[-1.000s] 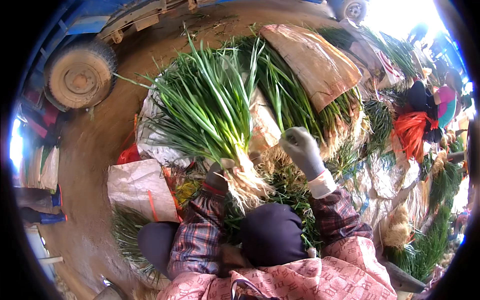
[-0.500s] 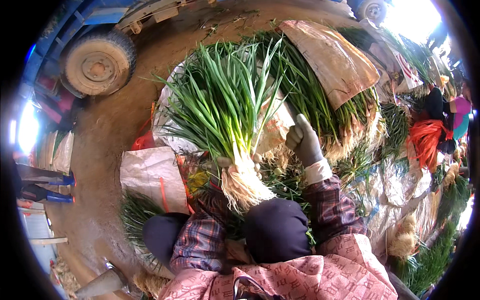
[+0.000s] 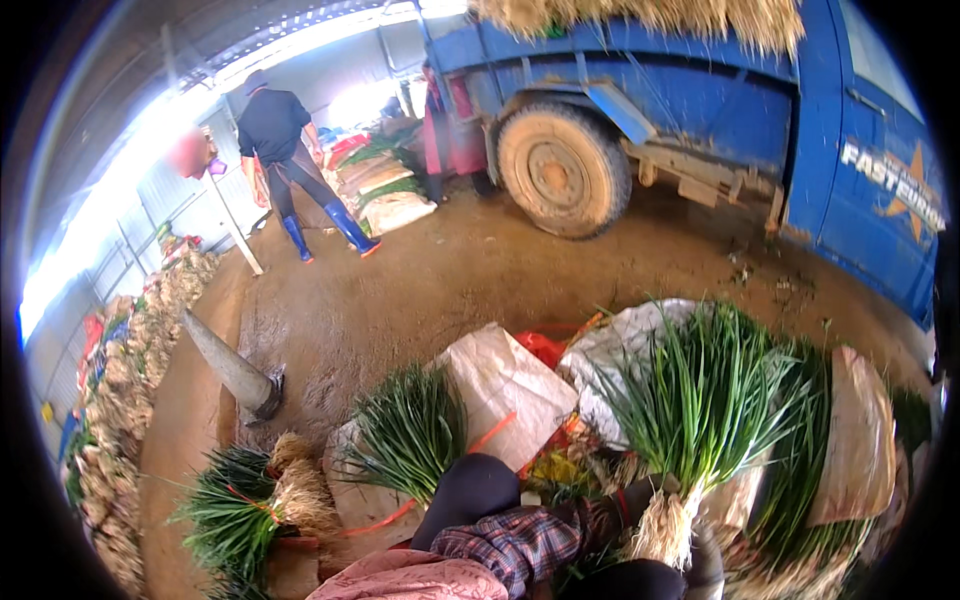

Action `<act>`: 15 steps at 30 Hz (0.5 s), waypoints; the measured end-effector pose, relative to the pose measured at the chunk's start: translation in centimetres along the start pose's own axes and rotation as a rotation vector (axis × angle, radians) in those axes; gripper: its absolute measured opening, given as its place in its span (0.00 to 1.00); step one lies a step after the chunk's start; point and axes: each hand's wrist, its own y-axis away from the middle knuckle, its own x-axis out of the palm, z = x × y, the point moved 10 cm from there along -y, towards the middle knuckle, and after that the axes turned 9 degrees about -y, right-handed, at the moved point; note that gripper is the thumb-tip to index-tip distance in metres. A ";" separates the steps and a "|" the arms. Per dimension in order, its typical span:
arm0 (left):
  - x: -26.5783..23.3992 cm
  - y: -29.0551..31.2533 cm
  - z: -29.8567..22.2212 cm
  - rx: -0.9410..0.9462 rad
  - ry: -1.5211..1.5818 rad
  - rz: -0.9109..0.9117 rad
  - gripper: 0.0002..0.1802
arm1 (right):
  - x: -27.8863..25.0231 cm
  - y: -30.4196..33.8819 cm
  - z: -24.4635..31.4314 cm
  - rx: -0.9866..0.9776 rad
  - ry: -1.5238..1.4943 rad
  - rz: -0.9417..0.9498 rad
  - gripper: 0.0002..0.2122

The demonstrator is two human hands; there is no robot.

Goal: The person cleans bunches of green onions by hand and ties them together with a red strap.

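My left hand (image 3: 628, 498), at the end of a plaid sleeve (image 3: 520, 545), grips a thick bunch of green onions (image 3: 700, 400) at its neck. The bunch stands upright, leaves fanning up and pale roots (image 3: 660, 530) hanging below. Only part of my right hand (image 3: 706, 568), in a grey glove, shows at the bottom edge beside the roots; its fingers are hidden. My dark knee (image 3: 470, 490) sits left of the sleeve.
More onion bunches (image 3: 410, 430) (image 3: 240, 500) lie on white sacks (image 3: 510, 385) around me. A blue truck (image 3: 700, 80) with a muddy wheel (image 3: 563, 170) stands behind. A person in blue boots (image 3: 290, 150) walks at the back left. A grey cone (image 3: 235, 370) lies on the wet floor.
The view has swung upward, from the onion pile to the truck and shed. My left hand still holds the bunch. My right hand has dropped from the leaves to the bottom edge.
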 end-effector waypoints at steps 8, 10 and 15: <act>-1.2 -1.4 2.3 -0.078 0.137 -0.114 0.16 | 1.1 9.0 12.5 -0.719 0.327 -0.087 0.17; 0.9 -2.1 1.1 0.074 -0.164 -0.077 0.13 | 7.1 11.2 16.3 -1.144 0.591 -0.142 0.15; 6.4 -2.6 0.3 0.138 0.158 0.031 0.13 | 14.5 9.6 17.0 -1.361 0.887 -0.218 0.05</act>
